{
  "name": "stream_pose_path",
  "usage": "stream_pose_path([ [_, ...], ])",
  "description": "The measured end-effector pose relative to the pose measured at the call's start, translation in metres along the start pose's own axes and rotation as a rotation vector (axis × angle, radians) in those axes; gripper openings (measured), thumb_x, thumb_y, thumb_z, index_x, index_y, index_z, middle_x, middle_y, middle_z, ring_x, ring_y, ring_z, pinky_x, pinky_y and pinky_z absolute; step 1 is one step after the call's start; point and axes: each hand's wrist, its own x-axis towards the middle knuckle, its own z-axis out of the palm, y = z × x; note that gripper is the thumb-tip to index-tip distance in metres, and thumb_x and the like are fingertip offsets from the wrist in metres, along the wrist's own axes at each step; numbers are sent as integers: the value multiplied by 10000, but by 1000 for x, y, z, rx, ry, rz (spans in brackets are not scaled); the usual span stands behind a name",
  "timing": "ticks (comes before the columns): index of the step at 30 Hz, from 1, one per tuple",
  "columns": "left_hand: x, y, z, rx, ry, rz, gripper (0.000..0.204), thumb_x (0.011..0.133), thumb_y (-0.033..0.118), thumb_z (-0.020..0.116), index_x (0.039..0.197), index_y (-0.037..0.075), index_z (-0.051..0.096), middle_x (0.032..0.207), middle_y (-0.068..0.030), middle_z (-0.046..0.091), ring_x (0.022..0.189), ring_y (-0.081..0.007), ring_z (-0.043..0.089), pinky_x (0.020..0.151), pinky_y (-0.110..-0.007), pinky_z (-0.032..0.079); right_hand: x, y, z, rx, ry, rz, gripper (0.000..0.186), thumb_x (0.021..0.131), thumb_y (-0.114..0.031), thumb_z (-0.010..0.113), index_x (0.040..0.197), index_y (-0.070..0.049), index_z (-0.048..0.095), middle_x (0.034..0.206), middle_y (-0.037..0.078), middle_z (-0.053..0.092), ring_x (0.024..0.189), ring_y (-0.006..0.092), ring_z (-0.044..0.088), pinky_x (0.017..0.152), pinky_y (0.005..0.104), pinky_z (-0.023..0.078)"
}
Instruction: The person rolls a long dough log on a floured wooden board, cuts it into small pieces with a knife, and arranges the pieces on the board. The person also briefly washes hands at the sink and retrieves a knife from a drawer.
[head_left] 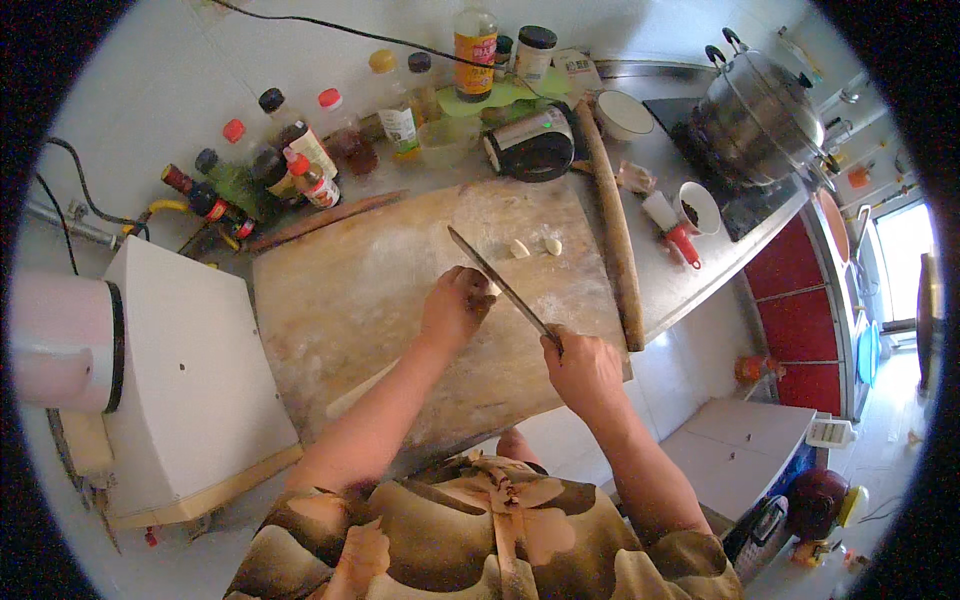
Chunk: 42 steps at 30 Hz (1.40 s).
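My right hand (583, 372) grips the handle of a kitchen knife (500, 282), whose blade slants up and left over a floured wooden board (330, 285). Just left of the blade, my left hand (455, 308) has its fingers curled down on a roll of pale dough. Only a bit of its end (492, 288) shows beside the blade. A long pale strip of dough (362, 390) comes out from under my left forearm. Two small cut dough pieces (517, 249) lie apart on the board, right of the knife tip.
A long rolling pin (608, 220) lies along the board's right edge. Several sauce bottles (300, 145) line the wall behind, near a black appliance (535, 145). A steel pot (760, 115) stands on the stove. A white bowl (625, 114) and a white box (190, 360) flank the board.
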Motion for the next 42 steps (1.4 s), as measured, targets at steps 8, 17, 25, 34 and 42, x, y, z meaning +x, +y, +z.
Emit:
stream_pose_path([
  [8, -7, 6, 10, 143, 11, 117, 219, 747, 124, 738, 952, 82, 675, 994, -125, 631, 944, -356, 600, 796, -455, 508, -18, 5, -4, -24, -26, 33, 250, 945, -303, 525, 958, -106, 679, 762, 208, 677, 743, 413, 670, 696, 518, 522],
  [17, -12, 4, 14, 161, 59, 208, 305, 728, 67, 726, 1015, 52, 624, 1054, -165, 604, 993, -374, 576, 826, -454, 495, 8, 12, 27, -118, -88, 31, 263, 954, -273, 492, 964, -93, 683, 847, 206, 689, 796, 411, 674, 706, 517, 527],
  [25, -10, -16, -3, 78, 88, 156, 252, 748, 90, 725, 975, 52, 623, 984, -151, 623, 916, -380, 595, 779, -466, 507, -5, 0, 7, -12, 39, 29, 251, 945, -306, 530, 1026, -132, 691, 793, 198, 684, 745, 409, 668, 679, 514, 526],
  [34, -8, -13, -7, 107, 133, 218, 135, 775, 71, 704, 903, 49, 668, 934, -143, 655, 925, -366, 604, 768, -453, 517, -24, -1, 13, 9, 55, -8, 215, 925, -283, 556, 948, -113, 688, 749, 204, 672, 711, 418, 661, 665, 516, 524],
  [42, -8, -15, -2, 30, 121, 93, 211, 760, 70, 707, 969, 49, 682, 958, -145, 656, 892, -357, 624, 762, -449, 519, 4, 1, 27, -125, -94, -7, 253, 925, -291, 558, 949, -80, 696, 789, 211, 676, 759, 411, 658, 702, 510, 520],
])
